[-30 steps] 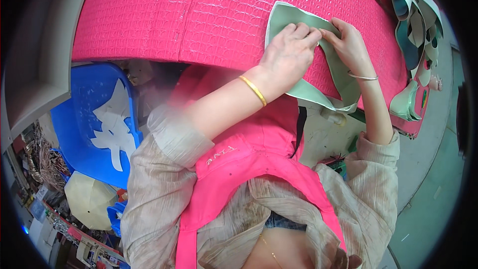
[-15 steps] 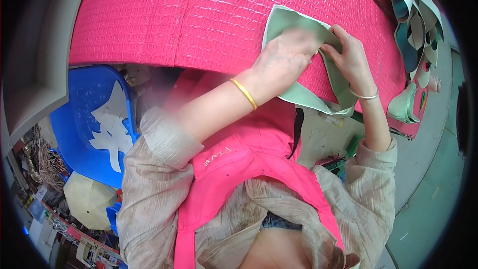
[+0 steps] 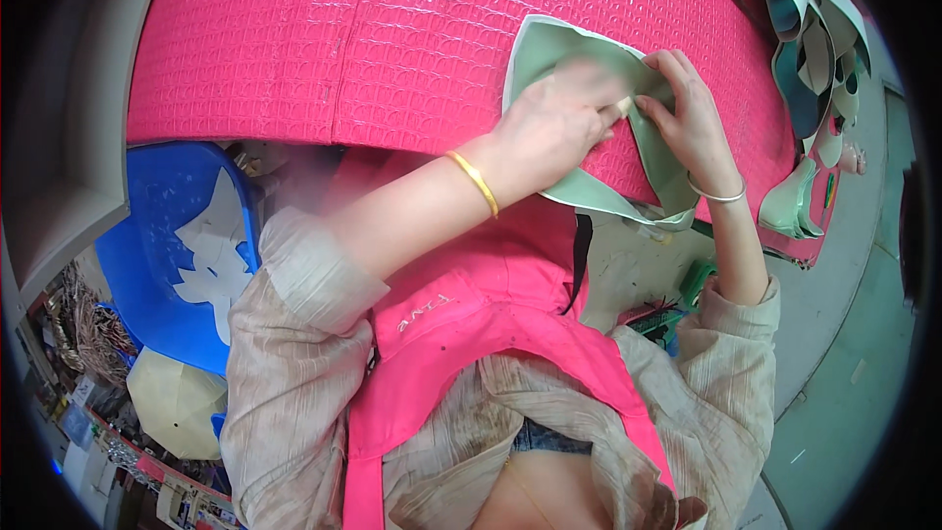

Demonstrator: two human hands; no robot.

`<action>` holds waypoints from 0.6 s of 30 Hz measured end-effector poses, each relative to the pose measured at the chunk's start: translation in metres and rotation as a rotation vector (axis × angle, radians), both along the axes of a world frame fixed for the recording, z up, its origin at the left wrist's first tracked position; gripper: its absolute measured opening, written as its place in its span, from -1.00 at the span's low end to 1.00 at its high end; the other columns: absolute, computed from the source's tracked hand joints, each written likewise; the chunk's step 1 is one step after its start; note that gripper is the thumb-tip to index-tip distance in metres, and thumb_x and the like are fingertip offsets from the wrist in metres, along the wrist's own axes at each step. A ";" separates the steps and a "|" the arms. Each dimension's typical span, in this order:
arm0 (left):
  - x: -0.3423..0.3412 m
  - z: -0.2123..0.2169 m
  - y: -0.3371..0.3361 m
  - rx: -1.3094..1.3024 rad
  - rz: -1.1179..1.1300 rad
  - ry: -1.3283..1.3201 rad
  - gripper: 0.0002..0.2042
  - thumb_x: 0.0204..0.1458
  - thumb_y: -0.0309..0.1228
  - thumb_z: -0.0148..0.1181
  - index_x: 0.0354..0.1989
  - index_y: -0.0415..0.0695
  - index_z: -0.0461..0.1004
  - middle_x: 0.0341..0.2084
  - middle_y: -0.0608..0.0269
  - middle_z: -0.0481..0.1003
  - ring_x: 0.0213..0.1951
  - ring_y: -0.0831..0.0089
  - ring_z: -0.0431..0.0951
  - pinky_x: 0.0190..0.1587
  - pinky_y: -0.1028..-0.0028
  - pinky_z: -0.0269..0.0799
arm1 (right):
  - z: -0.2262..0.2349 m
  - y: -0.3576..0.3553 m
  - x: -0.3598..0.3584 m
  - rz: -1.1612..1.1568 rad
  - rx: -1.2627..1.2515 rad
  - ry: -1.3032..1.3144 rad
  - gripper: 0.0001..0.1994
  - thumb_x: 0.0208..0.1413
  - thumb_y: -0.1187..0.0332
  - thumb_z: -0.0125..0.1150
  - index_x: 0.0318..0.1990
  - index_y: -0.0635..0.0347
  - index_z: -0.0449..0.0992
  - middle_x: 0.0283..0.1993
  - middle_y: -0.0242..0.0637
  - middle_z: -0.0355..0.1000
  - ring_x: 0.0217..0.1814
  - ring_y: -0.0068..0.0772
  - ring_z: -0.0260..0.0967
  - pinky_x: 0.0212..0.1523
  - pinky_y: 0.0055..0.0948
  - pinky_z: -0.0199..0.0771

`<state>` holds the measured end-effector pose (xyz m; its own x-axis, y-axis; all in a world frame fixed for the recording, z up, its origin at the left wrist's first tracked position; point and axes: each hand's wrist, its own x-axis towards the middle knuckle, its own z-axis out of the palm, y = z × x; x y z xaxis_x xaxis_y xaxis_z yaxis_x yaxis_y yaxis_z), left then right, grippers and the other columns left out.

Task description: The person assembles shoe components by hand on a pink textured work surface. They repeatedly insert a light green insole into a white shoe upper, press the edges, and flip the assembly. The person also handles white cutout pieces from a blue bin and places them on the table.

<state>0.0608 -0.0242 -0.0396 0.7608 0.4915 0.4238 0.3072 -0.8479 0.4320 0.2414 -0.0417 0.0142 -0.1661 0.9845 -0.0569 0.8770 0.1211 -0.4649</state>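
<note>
A pale green sheet piece point(image 3: 535, 54) with white edges, looking like leather or thin foam, lies bent into a loop on the pink textured table top and hangs over its near edge. My left hand point(image 3: 559, 108), with a gold bangle at the wrist, is closed above the sheet's inner face; its far fingers are blurred. A small pale bit point(image 3: 624, 106) shows at its fingertips, too small to name. My right hand point(image 3: 689, 113), wearing a silver bangle, pinches the sheet's right side between thumb and fingers, close beside the left fingertips.
The pink padded table point(image 3: 432, 59) spans the front. At the far right hang several green cut pieces point(image 3: 814, 64), with more green pieces point(image 3: 788, 201) stacked below them. A blue chair point(image 3: 147, 236) holding white cut pieces point(image 3: 211, 245) stands at left, near a cream stool point(image 3: 175, 402).
The whole view has shifted slightly. My left hand has moved a little on the sheet, showing more of the pale bit at its fingertips. My right hand keeps its pinch.
</note>
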 end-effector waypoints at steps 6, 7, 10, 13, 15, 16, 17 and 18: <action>0.006 -0.003 -0.003 -0.046 -0.012 0.075 -0.63 -0.08 -0.36 0.08 -0.05 -0.13 0.34 -0.02 0.21 0.28 0.10 0.22 0.19 0.15 0.25 0.12 | 0.023 -0.016 0.007 -0.208 -0.132 0.029 -0.52 -0.14 0.51 0.16 0.02 0.21 0.22 -0.11 -0.05 0.29 -0.10 -0.06 0.28 -0.12 -0.28 0.30; 0.007 -0.005 -0.003 -0.043 -0.020 0.037 -0.63 -0.07 -0.36 0.08 -0.03 -0.12 0.33 0.03 0.22 0.26 0.13 0.21 0.17 0.16 0.24 0.10 | 0.033 -0.025 0.008 -0.301 -0.240 0.066 -0.48 -0.12 0.49 0.16 0.07 0.19 0.19 -0.06 -0.03 0.29 -0.06 -0.06 0.28 -0.10 -0.27 0.30; 0.007 -0.001 -0.003 -0.049 -0.026 0.108 -0.65 -0.01 -0.35 0.02 -0.01 -0.09 0.33 0.09 0.24 0.24 0.17 0.25 0.14 0.18 0.26 0.06 | 0.024 -0.050 0.013 -0.247 -0.373 0.324 -0.35 0.00 0.47 0.06 0.25 0.20 -0.07 0.27 -0.08 -0.01 0.32 -0.26 -0.09 0.19 -0.38 0.01; 0.004 0.000 0.011 -0.198 -0.082 0.046 -0.68 0.05 -0.34 -0.06 -0.02 -0.11 0.34 0.06 0.26 0.29 0.15 0.31 0.18 0.18 0.29 0.07 | 0.007 -0.066 0.015 -0.352 -0.313 0.705 -0.38 0.04 0.50 -0.03 0.27 0.21 -0.11 0.32 -0.22 -0.09 0.36 -0.39 -0.22 0.26 -0.44 -0.16; 0.004 0.002 0.015 -0.217 -0.111 0.065 -0.70 0.08 -0.34 -0.12 -0.03 -0.12 0.36 0.05 0.29 0.30 0.14 0.35 0.20 0.18 0.31 0.07 | -0.007 -0.083 0.008 -0.419 -0.312 0.790 -0.46 0.05 0.54 -0.11 0.23 0.27 0.00 0.32 -0.27 -0.08 0.36 -0.46 -0.22 0.27 -0.50 -0.18; 0.004 0.003 0.016 -0.242 -0.132 0.076 -0.70 0.08 -0.34 -0.12 -0.03 -0.12 0.36 0.05 0.29 0.30 0.14 0.35 0.20 0.18 0.31 0.07 | -0.009 -0.086 0.007 -0.363 -0.301 0.680 -0.47 0.02 0.55 -0.11 0.22 0.20 0.06 0.24 -0.17 0.05 0.27 -0.38 -0.02 0.20 -0.47 -0.01; 0.005 0.005 0.018 -0.268 -0.151 0.086 -0.70 0.08 -0.34 -0.12 -0.03 -0.13 0.36 0.06 0.29 0.29 0.14 0.34 0.19 0.18 0.30 0.07 | -0.009 -0.087 0.007 -0.307 -0.291 0.570 -0.47 0.00 0.57 -0.11 0.20 0.13 0.12 0.17 -0.06 0.18 0.19 -0.30 0.18 0.12 -0.44 0.16; 0.004 0.006 0.020 -0.279 -0.160 0.109 -0.70 0.08 -0.35 -0.12 -0.03 -0.13 0.35 0.06 0.30 0.29 0.14 0.33 0.20 0.18 0.30 0.07 | -0.007 -0.085 0.002 -0.270 -0.319 0.435 -0.46 -0.03 0.58 -0.11 0.19 0.06 0.15 0.03 0.00 0.25 0.03 -0.22 0.26 0.00 -0.39 0.24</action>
<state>0.0651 -0.0043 -0.0335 0.8712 0.4477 0.2012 0.2370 -0.7427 0.6263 0.2433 -0.1267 0.0076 0.0129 0.9407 -0.3391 0.5786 -0.2836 -0.7647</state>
